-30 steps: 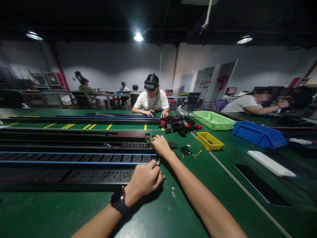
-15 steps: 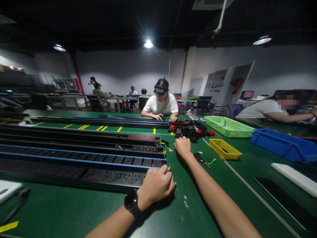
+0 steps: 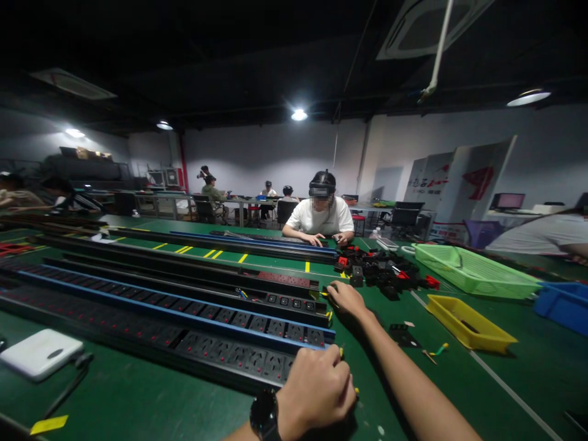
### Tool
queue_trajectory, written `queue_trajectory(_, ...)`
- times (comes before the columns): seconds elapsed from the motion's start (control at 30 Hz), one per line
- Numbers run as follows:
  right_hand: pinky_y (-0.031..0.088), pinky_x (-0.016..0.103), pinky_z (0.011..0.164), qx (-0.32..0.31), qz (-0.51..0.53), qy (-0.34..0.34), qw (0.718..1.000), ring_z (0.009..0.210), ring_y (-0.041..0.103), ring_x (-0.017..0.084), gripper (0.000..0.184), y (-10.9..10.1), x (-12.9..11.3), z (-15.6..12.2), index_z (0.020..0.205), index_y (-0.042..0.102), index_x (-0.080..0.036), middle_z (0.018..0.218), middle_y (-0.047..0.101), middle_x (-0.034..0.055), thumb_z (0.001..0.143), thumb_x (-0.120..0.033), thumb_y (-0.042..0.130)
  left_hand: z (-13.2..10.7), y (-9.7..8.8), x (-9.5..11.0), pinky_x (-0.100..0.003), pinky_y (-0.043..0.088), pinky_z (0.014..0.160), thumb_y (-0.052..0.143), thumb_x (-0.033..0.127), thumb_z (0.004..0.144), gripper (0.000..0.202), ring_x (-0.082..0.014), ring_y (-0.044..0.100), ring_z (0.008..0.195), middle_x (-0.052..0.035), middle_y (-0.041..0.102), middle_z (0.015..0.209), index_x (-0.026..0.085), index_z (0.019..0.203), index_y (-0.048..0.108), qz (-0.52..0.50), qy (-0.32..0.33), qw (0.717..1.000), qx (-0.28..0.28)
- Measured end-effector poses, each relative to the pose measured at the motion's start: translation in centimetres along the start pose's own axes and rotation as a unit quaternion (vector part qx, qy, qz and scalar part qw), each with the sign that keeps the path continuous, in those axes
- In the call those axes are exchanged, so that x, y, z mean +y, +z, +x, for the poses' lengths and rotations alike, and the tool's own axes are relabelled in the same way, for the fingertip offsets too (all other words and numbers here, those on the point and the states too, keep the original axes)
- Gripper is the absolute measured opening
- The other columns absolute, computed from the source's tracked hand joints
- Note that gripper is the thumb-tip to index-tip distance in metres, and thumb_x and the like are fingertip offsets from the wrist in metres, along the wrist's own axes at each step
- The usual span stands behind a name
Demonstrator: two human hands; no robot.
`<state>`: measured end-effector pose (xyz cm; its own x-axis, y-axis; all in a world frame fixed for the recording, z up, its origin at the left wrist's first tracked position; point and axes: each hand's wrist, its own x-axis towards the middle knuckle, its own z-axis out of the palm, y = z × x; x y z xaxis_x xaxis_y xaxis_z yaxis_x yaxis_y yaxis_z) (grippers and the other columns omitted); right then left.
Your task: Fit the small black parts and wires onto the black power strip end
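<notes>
Resting our curled left hand (image 3: 316, 387) at the right end of a long black socket strip (image 3: 215, 348) on a green tabletop (image 3: 151, 404), we hold our right hand (image 3: 346, 298) beside a thin yellow wire (image 3: 324, 294); whether either pinches anything, we cannot tell.

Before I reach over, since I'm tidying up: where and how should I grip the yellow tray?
Probably take the yellow tray by its near rim, right hand from the near side: it sits upright with raised walls, the green basket beyond.

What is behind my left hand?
The nearest socket strip runs behind your left hand; its end is covered. A yellow tip shows beyond. Anything inside the hand is hidden.
</notes>
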<state>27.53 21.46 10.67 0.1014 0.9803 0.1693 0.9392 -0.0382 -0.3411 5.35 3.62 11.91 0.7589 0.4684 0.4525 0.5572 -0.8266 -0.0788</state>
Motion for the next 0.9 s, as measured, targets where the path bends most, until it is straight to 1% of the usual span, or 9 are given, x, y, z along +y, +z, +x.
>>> queue_trajectory(0.13,0.045,0.03,0.08,0.023,-0.051,0.023,0.998,0.107,0.072,0.027,0.035,0.1,-0.5,-0.1,0.108,0.079,-0.018,0.114,0.078,0.0159,0.104,-0.027,0.045,0.0,0.2,0.0,-0.03,0.027,0.051,0.056,0.035,0.097,0.022,-0.016,0.057,0.065,-0.0034,0.064,0.085,0.02,0.082,0.06,0.003,0.0,1.0,0.007)
queue_trajectory(0.27,0.047,0.033,0.082,0.076,-0.168,0.026,0.983,0.108,0.07,0.031,0.037,-0.3,0.7,-0.4,0.104,0.079,-0.013,0.111,0.077,0.0196,0.106,-0.024,0.044,0.0,0.3,-0.1,-0.031,0.026,0.051,0.058,0.036,0.096,0.022,-0.0167,0.057,0.065,-0.0036,0.065,0.085,0.02,0.081,0.061,0.005,0.001,1.0,0.011)
queue_trajectory(0.37,0.048,0.035,0.084,0.091,-0.226,0.022,0.97,0.112,0.067,0.032,0.036,-0.3,2.2,-0.6,0.103,0.08,-0.012,0.111,0.076,0.0215,0.105,-0.021,0.045,0.0,0.3,0.0,-0.03,0.027,0.05,0.058,0.037,0.096,0.023,-0.0169,0.057,0.065,-0.0036,0.065,0.084,0.02,0.081,0.061,0.004,0.0,1.0,0.008)
queue_trajectory(0.43,0.048,0.036,0.084,0.085,-0.242,0.011,0.966,0.113,0.066,0.033,0.034,-0.3,3.1,-0.8,0.102,0.08,-0.012,0.11,0.076,0.0226,0.103,-0.018,0.047,0.0,0.2,0.0,-0.03,0.027,0.05,0.058,0.037,0.096,0.022,-0.0169,0.057,0.065,-0.0036,0.065,0.084,0.02,0.081,0.061,0.003,0.001,1.0,0.01)
queue_trajectory(0.53,0.047,0.035,0.085,0.045,-0.245,-0.022,0.968,0.113,0.067,0.033,0.036,-0.4,3.7,-1.2,0.103,0.081,-0.011,0.109,0.076,0.0228,0.1,-0.009,0.046,0.0,0.1,0.0,-0.031,0.026,0.05,0.057,0.035,0.096,0.022,-0.0166,0.056,0.064,-0.0031,0.065,0.084,0.02,0.081,0.061,0.004,0.002,1.0,0.015)
queue_trajectory(0.63,0.046,0.034,0.085,0.014,-0.226,-0.023,0.974,0.111,0.069,0.031,0.037,-0.5,3.6,-1.3,0.105,0.08,-0.012,0.112,0.076,0.0224,0.099,-0.007,0.044,0.0,0.1,0.0,-0.031,0.025,0.05,0.057,0.035,0.097,0.023,-0.0162,0.056,0.063,-0.0027,0.065,0.083,0.02,0.08,0.06,0.005,0.0,1.0,0.016)
queue_trajectory(0.77,0.045,0.031,0.084,0.012,-0.104,0.005,0.995,0.109,0.07,0.029,0.037,0.1,2.9,-1.1,0.109,0.078,-0.017,0.115,0.077,0.0179,0.107,-0.029,0.043,0.0,0.3,0.0,-0.032,0.024,0.05,0.058,0.036,0.096,0.022,-0.0162,0.056,0.064,-0.0028,0.064,0.084,0.02,0.08,0.06,0.005,0.002,1.0,0.016)
queue_trajectory(0.83,0.045,0.029,0.084,0.006,-0.012,-0.008,1.0,0.11,0.071,0.027,0.042,0.8,2.2,-0.8,0.115,0.076,-0.019,0.117,0.077,0.0144,0.11,-0.038,0.039,0.0,0.3,0.0,-0.032,0.024,0.051,0.058,0.036,0.096,0.022,-0.0165,0.056,0.064,-0.0027,0.064,0.085,0.021,0.081,0.06,0.007,0.003,1.0,0.02)
queue_trajectory(0.9,0.045,0.028,0.085,0.0,0.046,-0.023,0.999,0.111,0.071,0.026,0.041,1.5,1.4,-0.7,0.123,0.073,-0.019,0.118,0.077,0.013,0.108,-0.045,0.044,-0.1,0.3,-0.1,-0.033,0.025,0.051,0.058,0.036,0.096,0.021,-0.0167,0.056,0.065,-0.0025,0.064,0.085,0.021,0.081,0.059,0.007,0.004,1.0,0.022)
